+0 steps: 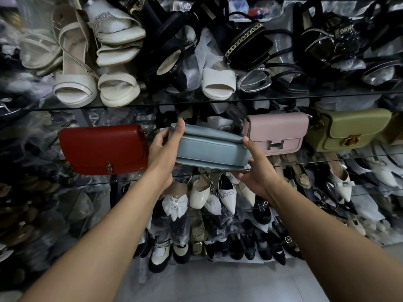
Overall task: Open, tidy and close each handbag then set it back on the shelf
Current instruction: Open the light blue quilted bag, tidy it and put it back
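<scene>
A light blue handbag (210, 147) is held with its underside turned toward me, in the gap between a red handbag (102, 149) and a pink handbag (277, 131). My left hand (165, 147) grips its left end, thumb along the top edge. My right hand (255, 168) grips its right end from below, thumb at the upper corner. An olive green handbag (351, 129) with a gold clasp stands at the far right. The blue bag's flap and clasp face away and are hidden.
The bags sit on a glass shelf (327, 160). The glass shelf above (196, 101) is crowded with cream and black heeled sandals. Lower shelves hold several white and black shoes (218, 192). Grey floor tiles (218, 284) lie below.
</scene>
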